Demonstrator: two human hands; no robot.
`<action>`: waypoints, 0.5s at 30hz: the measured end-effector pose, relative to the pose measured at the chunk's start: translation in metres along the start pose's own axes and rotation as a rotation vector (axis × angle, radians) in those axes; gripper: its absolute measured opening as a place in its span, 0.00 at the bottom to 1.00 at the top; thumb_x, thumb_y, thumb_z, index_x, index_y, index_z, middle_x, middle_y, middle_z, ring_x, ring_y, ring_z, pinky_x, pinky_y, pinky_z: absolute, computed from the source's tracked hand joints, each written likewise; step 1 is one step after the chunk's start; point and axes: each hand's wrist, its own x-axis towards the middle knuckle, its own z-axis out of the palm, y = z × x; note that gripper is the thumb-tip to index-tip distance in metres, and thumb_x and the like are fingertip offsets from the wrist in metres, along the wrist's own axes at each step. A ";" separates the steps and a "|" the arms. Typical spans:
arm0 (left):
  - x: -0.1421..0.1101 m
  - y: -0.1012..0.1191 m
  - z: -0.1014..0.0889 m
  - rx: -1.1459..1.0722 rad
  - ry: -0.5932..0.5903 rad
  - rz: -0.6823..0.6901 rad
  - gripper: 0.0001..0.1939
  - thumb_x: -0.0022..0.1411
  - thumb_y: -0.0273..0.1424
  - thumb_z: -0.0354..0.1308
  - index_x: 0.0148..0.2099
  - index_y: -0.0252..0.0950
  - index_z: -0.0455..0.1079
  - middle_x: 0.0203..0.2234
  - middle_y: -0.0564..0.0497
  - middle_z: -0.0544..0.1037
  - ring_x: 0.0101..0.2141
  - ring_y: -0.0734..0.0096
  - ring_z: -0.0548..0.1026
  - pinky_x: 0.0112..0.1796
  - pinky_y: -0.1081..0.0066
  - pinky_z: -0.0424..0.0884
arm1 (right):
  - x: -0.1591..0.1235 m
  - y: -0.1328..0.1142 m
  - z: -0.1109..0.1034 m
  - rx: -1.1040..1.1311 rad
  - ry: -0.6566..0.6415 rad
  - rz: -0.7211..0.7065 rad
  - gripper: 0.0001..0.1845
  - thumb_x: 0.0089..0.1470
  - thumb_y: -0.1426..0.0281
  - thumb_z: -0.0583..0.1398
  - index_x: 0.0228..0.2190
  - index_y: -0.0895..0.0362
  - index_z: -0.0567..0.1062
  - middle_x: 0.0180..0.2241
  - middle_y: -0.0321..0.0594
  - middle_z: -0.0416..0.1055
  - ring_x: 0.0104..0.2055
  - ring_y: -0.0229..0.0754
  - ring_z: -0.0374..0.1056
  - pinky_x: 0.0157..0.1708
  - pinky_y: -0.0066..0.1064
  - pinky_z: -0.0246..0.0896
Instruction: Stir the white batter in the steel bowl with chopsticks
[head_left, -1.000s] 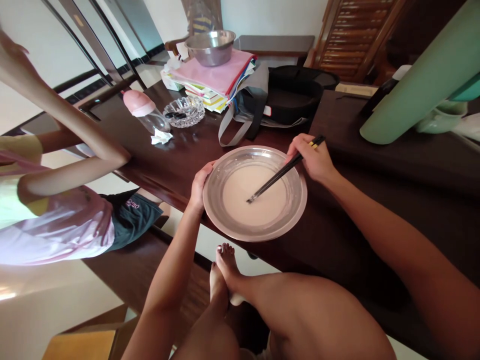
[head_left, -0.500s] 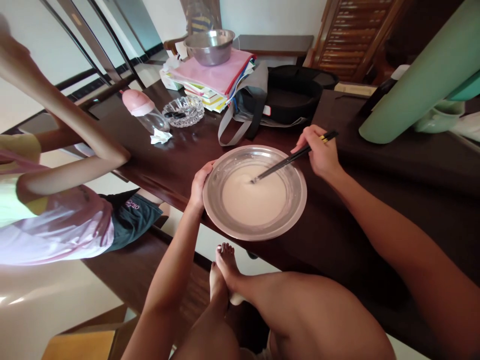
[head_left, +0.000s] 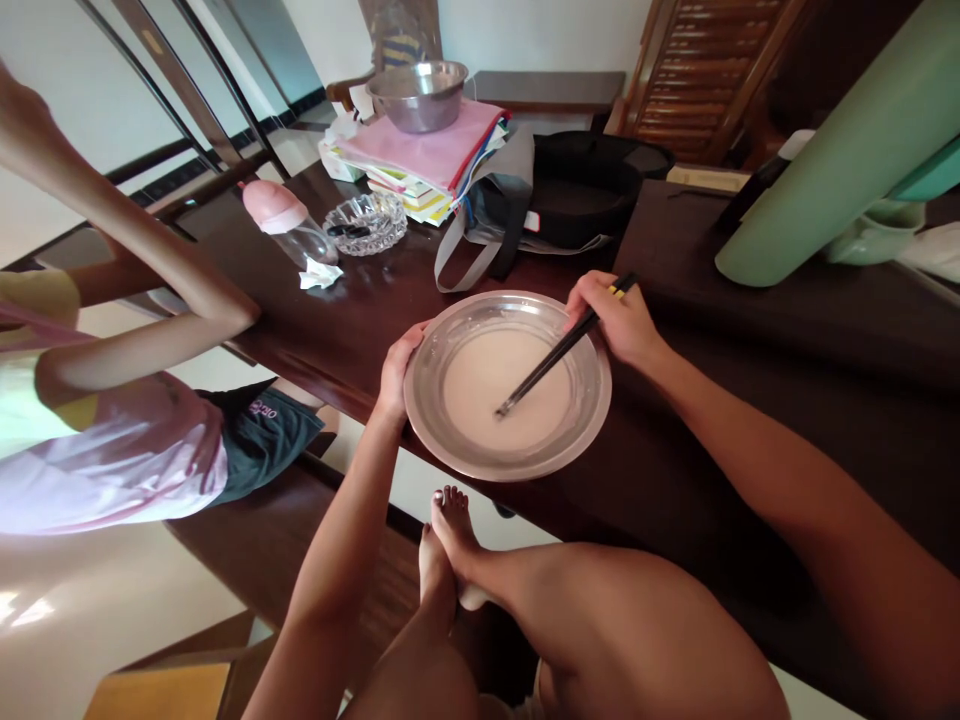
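A wide metal bowl rests at the edge of the dark table, holding a pale, creamy liquid. My left hand grips the bowl's left rim, its fingers partly hidden behind the metal. Dark chopsticks with yellow bands are pinched in my right hand above the bowl's right rim. Their tips dip into the liquid near the middle and lie close together.
Beyond the bowl are a black and grey bag, a glass ashtray, a pink-topped bottle and a crumpled tissue. A smaller metal bowl tops a stack of folders. A person's elbow leans in at left.
My right hand has moved left and slightly down with the chopsticks. Their tips have shifted toward the near side of the liquid. My left hand and the bowl stay nearly still.
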 end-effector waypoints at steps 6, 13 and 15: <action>-0.001 0.003 0.002 0.017 0.011 -0.012 0.18 0.61 0.39 0.49 0.45 0.37 0.74 0.42 0.50 0.80 0.45 0.60 0.74 0.48 0.66 0.68 | 0.001 0.001 -0.002 0.036 0.102 -0.029 0.23 0.50 0.50 0.60 0.18 0.56 0.70 0.14 0.31 0.67 0.16 0.32 0.66 0.18 0.24 0.61; -0.002 0.002 0.002 0.014 0.011 -0.003 0.19 0.61 0.40 0.49 0.46 0.37 0.75 0.42 0.50 0.80 0.46 0.60 0.74 0.49 0.65 0.67 | -0.001 0.000 0.001 -0.008 0.059 -0.037 0.22 0.50 0.50 0.60 0.20 0.56 0.72 0.16 0.32 0.69 0.19 0.33 0.69 0.21 0.25 0.65; -0.002 0.003 0.002 0.027 0.007 0.005 0.19 0.61 0.40 0.49 0.46 0.37 0.75 0.42 0.50 0.79 0.47 0.59 0.74 0.50 0.65 0.67 | 0.000 0.000 -0.001 0.003 0.100 -0.031 0.23 0.50 0.49 0.60 0.19 0.56 0.71 0.14 0.31 0.67 0.18 0.33 0.68 0.19 0.24 0.63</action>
